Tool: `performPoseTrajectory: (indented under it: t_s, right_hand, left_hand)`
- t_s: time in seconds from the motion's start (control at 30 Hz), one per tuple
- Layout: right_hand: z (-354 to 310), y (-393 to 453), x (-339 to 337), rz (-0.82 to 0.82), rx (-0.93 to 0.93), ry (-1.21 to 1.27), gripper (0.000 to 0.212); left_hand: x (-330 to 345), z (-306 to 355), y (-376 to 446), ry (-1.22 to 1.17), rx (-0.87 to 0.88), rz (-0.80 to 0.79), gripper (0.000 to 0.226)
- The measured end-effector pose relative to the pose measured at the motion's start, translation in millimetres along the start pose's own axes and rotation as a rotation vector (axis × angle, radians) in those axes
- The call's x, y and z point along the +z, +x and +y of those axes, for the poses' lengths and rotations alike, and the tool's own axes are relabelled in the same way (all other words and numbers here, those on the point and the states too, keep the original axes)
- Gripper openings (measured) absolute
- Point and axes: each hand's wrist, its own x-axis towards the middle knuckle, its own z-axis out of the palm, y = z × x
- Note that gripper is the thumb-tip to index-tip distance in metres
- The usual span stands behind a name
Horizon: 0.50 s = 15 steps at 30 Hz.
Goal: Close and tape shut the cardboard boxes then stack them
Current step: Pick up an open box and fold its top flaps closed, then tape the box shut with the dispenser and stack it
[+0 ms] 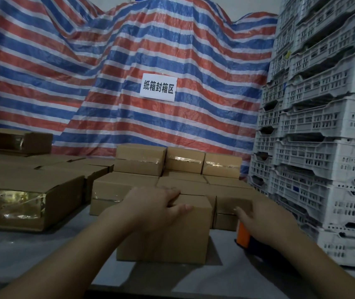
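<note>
A closed brown cardboard box stands on the grey table in front of me. My left hand lies on its top, fingers spread over the far edge and the flap seam. My right hand reaches to the right of the box and curls over an orange tape dispenser, most of which it hides. Behind the box sits a stack of taped boxes in two layers.
A larger box with shiny tape lies at the left, more flat boxes behind it. White plastic crates are stacked high at the right. A striped tarp with a paper sign hangs behind.
</note>
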Motion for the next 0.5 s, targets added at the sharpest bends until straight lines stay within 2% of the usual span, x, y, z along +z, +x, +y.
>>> performPoseTrajectory:
  t_s: [0.1,0.2,0.33,0.5]
  right_hand:
    - [22,-19,18,-0.065,0.126,-0.109,0.052]
    - [29,-28,30,-0.022,0.174,-0.129,0.064]
    - [37,-34,30,0.002,0.221,-0.216,0.067]
    - [43,-43,28,0.072,0.198,-0.166,0.065]
  left_hand:
    - [0,0,-1,-0.017,0.004,-0.008,0.072]
    - [-1,-1,-1,-0.082,-0.011,-0.012,0.066]
    - [-4,-3,-1,-0.199,-0.039,-0.040,0.057]
    - [-12,-6,0,-0.420,-0.075,-0.052,0.045]
